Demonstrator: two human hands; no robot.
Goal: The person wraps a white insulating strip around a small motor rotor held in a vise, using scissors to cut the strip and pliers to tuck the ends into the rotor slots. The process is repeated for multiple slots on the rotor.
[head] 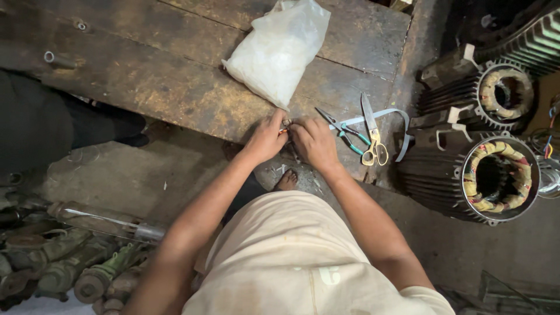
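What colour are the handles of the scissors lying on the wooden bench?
The scissors have yellow handles, seen best in the head view.

White plastic bag (279,51) on worn wooden bench (175,76), scissors (372,137), pliers (344,131) (teal-handled), two motor stators (478,175), perhaps old pumps (64,262).

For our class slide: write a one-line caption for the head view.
Both hands pinch a small part at a wooden bench edge, beside scissors.
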